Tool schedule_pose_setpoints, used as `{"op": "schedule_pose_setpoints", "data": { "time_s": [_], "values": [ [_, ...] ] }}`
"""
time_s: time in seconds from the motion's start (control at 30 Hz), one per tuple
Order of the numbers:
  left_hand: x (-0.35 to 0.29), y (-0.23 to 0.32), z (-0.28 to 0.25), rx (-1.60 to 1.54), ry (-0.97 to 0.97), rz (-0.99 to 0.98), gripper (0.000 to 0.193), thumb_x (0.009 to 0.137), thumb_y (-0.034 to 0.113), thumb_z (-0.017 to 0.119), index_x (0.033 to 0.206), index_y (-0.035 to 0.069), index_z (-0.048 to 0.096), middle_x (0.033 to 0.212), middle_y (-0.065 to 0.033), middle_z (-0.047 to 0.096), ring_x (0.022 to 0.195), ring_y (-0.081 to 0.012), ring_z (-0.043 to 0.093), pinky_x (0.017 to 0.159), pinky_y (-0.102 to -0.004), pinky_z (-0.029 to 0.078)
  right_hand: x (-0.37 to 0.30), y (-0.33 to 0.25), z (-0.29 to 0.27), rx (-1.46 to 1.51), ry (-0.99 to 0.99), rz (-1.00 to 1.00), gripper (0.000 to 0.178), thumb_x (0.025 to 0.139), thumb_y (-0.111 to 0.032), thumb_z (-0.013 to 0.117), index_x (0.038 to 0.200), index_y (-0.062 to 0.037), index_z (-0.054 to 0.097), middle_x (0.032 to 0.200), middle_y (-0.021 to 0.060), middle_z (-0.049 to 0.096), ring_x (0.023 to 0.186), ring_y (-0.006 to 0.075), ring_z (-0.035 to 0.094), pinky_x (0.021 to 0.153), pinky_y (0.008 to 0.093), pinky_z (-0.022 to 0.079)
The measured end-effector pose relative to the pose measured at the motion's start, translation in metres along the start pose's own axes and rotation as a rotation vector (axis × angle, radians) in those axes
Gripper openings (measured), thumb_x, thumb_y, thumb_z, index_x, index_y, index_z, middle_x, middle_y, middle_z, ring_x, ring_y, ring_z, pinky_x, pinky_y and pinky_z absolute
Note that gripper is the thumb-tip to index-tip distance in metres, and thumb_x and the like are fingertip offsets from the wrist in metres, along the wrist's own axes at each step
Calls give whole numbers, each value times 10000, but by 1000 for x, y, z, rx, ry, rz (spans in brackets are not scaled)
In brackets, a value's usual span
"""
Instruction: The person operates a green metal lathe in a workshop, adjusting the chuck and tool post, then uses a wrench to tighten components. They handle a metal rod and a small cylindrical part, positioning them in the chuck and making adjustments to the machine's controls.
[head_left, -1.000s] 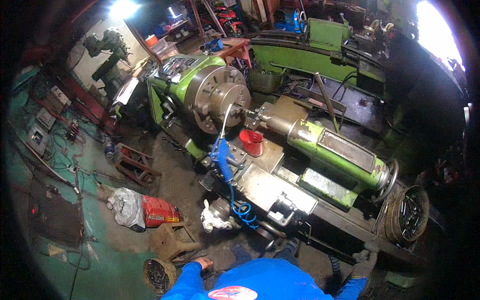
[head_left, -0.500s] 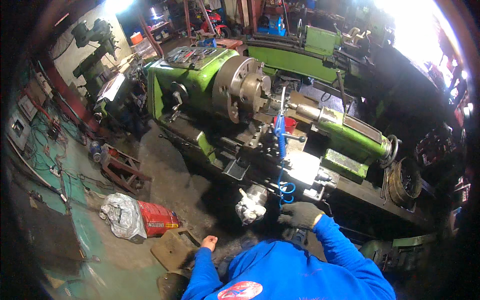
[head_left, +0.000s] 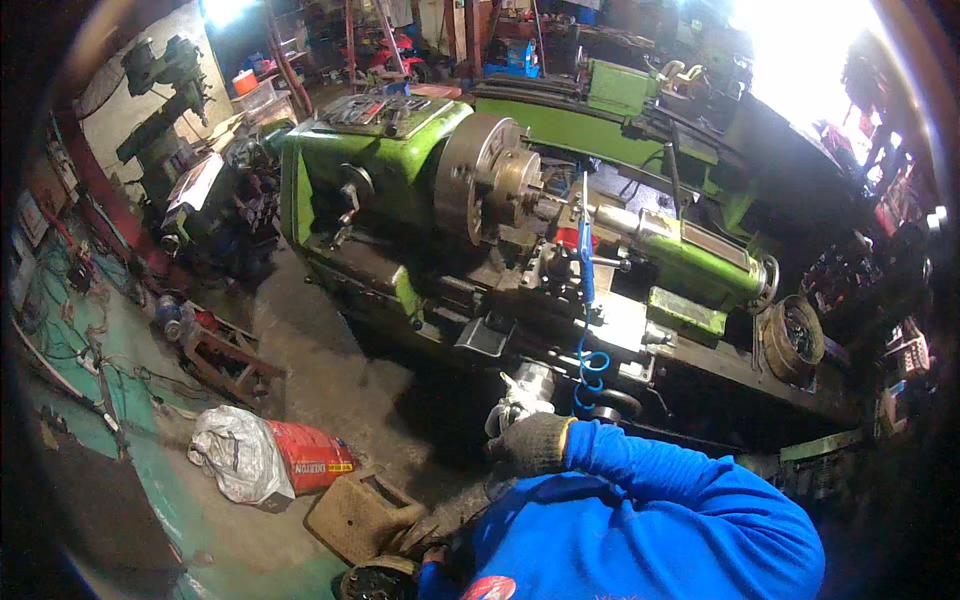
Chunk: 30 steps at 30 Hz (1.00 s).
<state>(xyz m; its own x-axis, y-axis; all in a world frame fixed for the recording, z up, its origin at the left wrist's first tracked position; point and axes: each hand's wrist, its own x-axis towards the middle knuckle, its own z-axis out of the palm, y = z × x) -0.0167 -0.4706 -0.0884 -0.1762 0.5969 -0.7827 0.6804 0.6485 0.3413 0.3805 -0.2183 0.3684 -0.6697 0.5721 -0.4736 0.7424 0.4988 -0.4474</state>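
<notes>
My right hand, in a dark knitted glove, is in front of my body. It overlaps the lower end of a white rag that hangs by a shiny metal cylinder on the lathe's front. The glove's back faces up and its fingers are hidden, so I cannot see whether it grips the rag. Low in view, my bare left hand is mostly hidden beside my sleeve, near a round container of dark material. A blue air gun with a coiled blue hose stands at the tool post.
The green lathe stretches ahead, with a large chuck and a tailstock. On the floor at left lie a red-and-white sack and a tan block-shaped container. A metal drum stands right; another green machine is behind.
My right hand has moved left, from beside the hose to the rag. My left hand has dropped lower, beside the round container. The view has shifted slightly.
</notes>
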Motion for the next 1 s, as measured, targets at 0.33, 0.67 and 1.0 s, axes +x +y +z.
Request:
{"op": "schedule_pose_setpoints", "data": {
  "time_s": [0.33, 0.67, 1.0],
  "values": [
    [53, 84, -19, -291, 208, 214, 388, 959, 348, 777, 1112, -9, 770, 956, -164, 790, 822, -248, 739, 789, -409, 592, -126, 73, 16, 603, 1074, 340, 317, 992, -159, 750, 1273, -15, 718, 1188, 111, 761, 1093, 219, 715, 986, 358, 571],
    [-22, 488, -118, -458, 274, 893, 338, 1056, 251, 695, 1308, 25, 695, 1208, -93, 747, 1085, -189, 697, 997, -352, 539, -392, 397, 165, 243, 2026, 925, 299, 1046, -206, 576, 1251, -40, 715, 1231, 113, 717, 1156, 238, 659, 1034, 361, 520],
    [-51, 718, -121, -474, 496, 972, 370, 1095, 269, 629, 1401, 62, 644, 1322, -124, 674, 1153, -226, 655, 1035, -365, 520, -520, 642, 169, 1214, 1816, 699, 558, 1114, -265, 470, 1627, -90, 337, 1618, 78, 457, 1423, 249, 538, 1096, 475, 551]
  ]
}}
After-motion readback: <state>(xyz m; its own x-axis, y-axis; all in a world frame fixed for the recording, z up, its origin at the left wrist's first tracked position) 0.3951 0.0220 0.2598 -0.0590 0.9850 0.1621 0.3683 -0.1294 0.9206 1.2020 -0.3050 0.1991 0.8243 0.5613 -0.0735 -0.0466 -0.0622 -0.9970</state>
